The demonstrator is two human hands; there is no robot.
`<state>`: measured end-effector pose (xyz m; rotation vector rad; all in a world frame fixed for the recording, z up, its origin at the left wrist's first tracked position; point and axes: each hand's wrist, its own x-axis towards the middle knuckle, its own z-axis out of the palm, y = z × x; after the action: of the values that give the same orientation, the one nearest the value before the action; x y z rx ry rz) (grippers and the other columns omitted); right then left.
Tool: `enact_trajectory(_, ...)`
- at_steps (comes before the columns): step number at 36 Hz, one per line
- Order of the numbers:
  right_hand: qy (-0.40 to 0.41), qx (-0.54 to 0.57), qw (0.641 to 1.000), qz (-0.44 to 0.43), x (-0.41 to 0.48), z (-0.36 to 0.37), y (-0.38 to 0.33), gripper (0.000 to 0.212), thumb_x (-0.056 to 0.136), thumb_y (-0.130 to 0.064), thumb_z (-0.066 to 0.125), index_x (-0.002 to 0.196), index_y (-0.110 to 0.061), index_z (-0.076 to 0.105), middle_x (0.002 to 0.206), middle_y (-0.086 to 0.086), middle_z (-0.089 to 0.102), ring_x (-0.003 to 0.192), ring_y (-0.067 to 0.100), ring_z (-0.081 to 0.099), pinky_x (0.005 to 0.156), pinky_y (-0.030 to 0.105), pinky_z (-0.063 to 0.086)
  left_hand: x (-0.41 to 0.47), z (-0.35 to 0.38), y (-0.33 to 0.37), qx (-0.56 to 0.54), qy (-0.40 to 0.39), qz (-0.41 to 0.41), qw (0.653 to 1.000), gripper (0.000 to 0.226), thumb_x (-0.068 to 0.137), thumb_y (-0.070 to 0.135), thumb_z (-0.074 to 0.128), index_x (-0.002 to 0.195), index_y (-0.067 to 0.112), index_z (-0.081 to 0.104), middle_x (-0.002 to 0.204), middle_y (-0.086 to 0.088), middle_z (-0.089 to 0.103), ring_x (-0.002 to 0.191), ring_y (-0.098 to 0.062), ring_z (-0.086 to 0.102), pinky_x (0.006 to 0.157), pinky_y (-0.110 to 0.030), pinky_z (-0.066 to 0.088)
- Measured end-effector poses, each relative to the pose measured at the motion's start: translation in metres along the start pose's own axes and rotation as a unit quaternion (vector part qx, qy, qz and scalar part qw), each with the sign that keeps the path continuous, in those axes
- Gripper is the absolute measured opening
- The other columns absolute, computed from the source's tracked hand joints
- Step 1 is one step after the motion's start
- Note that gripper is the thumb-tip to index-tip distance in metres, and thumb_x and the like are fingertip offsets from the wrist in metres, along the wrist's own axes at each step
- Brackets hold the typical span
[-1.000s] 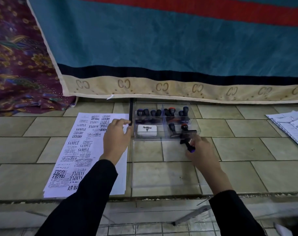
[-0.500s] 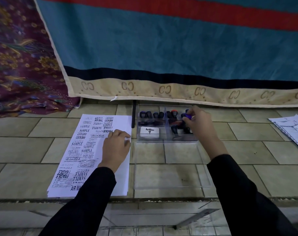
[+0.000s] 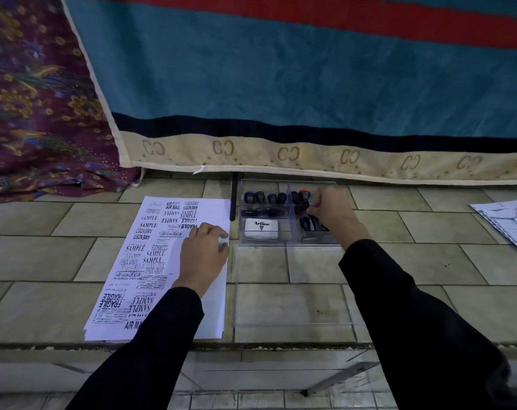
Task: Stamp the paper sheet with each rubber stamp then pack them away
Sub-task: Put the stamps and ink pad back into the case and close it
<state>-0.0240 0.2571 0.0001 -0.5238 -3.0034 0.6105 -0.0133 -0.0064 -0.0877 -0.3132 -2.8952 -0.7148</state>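
A white paper sheet (image 3: 162, 232), covered in black stamp prints, lies on the tiled ledge. My left hand (image 3: 205, 255) presses flat on its right side with the fingers spread. Right of it stands a clear plastic box (image 3: 286, 242) with dividers. Its left half holds several black-handled rubber stamps (image 3: 269, 198) and a white Artline ink pad (image 3: 261, 228). An orange-topped stamp (image 3: 304, 193) stands in the back right compartment. My right hand (image 3: 331, 211) reaches into that right half, fingers closed around a purple-topped stamp that is mostly hidden.
The box's clear lid (image 3: 292, 291) lies open and flat in front of the box. A black stick (image 3: 233, 199) stands between paper and box. More printed papers (image 3: 508, 220) lie at the far right. A blue and red cloth (image 3: 310, 84) hangs just behind the box.
My right hand carried the purple-topped stamp from in front of the box up into its right compartments and has now lowered it there. My left hand stayed on the paper.
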Motion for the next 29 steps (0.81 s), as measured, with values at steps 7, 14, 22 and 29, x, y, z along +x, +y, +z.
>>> enact_trajectory(7, 0.023, -0.029, 0.999, 0.02, -0.001, 0.003, 0.002, 0.01, 0.085, -0.009, 0.062, 0.081, -0.006, 0.053, 0.092, 0.019, 0.064, 0.092, 0.032, 0.061, 0.063, 0.029, 0.041, 0.002, 0.0, 0.0, 0.016, -0.007, -0.003, 1.0, 0.025, 0.092, 0.023, 0.056, 0.115, 0.021, 0.065, 0.12, -0.001, 0.056, 0.113, -0.022, 0.046, 0.088, -0.034, 0.042)
enact_trajectory(14, -0.013, -0.033, 0.999, 0.001, 0.001, 0.01, 0.009, 0.023, 0.086, -0.014, 0.066, 0.078, -0.011, 0.044, 0.115, 0.022, 0.056, 0.099, 0.033, 0.059, 0.071, 0.031, 0.043, 0.001, 0.0, 0.001, 0.024, -0.009, -0.003, 1.0, 0.026, 0.092, 0.024, 0.055, 0.116, 0.021, 0.063, 0.121, -0.001, 0.055, 0.113, -0.022, 0.046, 0.088, -0.033, 0.041)
enact_trajectory(22, 0.032, -0.014, 0.999, -0.002, 0.001, 0.02, 0.02, 0.02, 0.086, -0.018, 0.068, 0.095, -0.002, 0.061, 0.1, 0.019, 0.061, 0.09, 0.033, 0.06, 0.065, 0.03, 0.042, 0.001, -0.003, 0.003, 0.022, -0.017, -0.003, 1.0, 0.026, 0.092, 0.024, 0.055, 0.116, 0.02, 0.064, 0.122, -0.002, 0.055, 0.114, -0.022, 0.046, 0.089, -0.034, 0.041)
enact_trajectory(29, 0.153, 0.079, 0.985, -0.015, -0.019, 0.0, 0.031, 0.01, 0.089, -0.019, 0.06, 0.088, -0.01, 0.065, 0.083, 0.01, 0.067, 0.077, 0.026, 0.061, 0.064, 0.03, 0.05, 0.003, -0.015, 0.006, -0.038, -0.029, -0.01, 0.999, 0.023, 0.094, 0.021, 0.055, 0.115, 0.018, 0.065, 0.117, -0.002, 0.059, 0.114, -0.022, 0.048, 0.084, -0.036, 0.046)
